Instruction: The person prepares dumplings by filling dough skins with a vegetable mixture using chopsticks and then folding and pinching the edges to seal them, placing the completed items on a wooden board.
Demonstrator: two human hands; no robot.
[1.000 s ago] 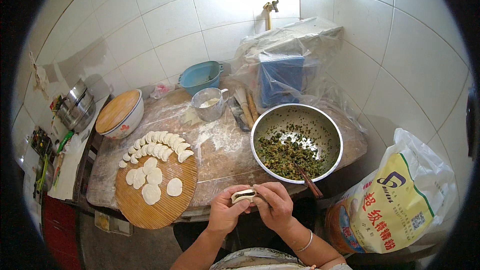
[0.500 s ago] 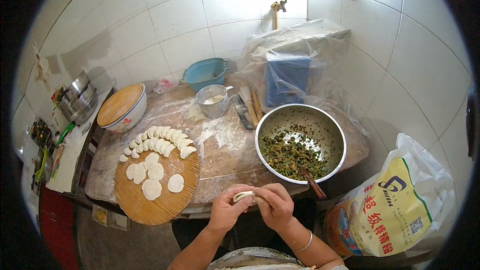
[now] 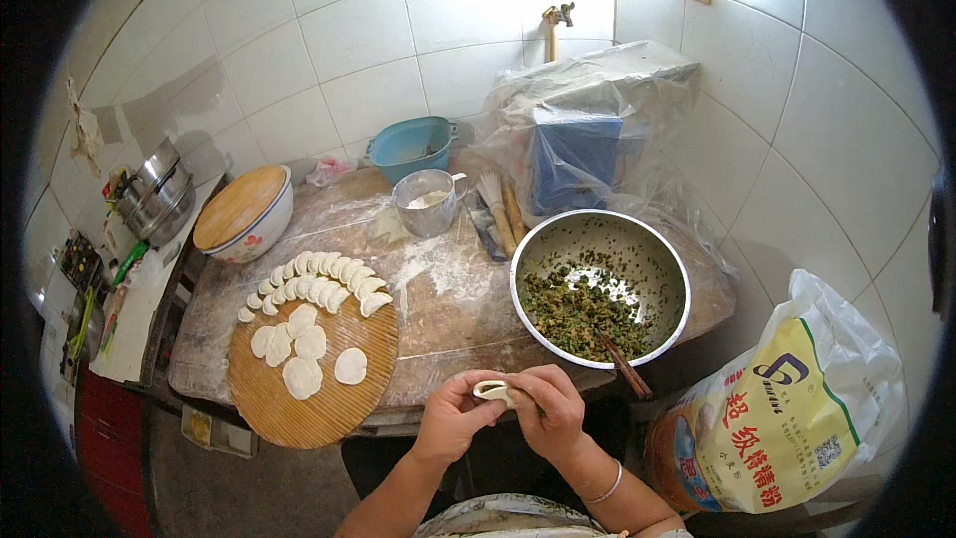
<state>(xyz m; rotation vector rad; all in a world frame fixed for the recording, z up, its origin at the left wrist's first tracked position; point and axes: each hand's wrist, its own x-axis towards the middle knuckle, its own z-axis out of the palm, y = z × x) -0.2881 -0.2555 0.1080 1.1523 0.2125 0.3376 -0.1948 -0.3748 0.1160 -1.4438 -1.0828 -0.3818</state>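
We pinch a dumpling (image 3: 495, 392) shut between both hands, left hand (image 3: 453, 423) and right hand (image 3: 550, 412) closed on it; next it wants laying on the round board (image 3: 329, 408) at left.

Both bare forearms enter from the lower edge, wrists converging. Left hand (image 3: 453, 420) and right hand (image 3: 551, 412) are cupped together, fingertips pinched closed, thumbs touching.
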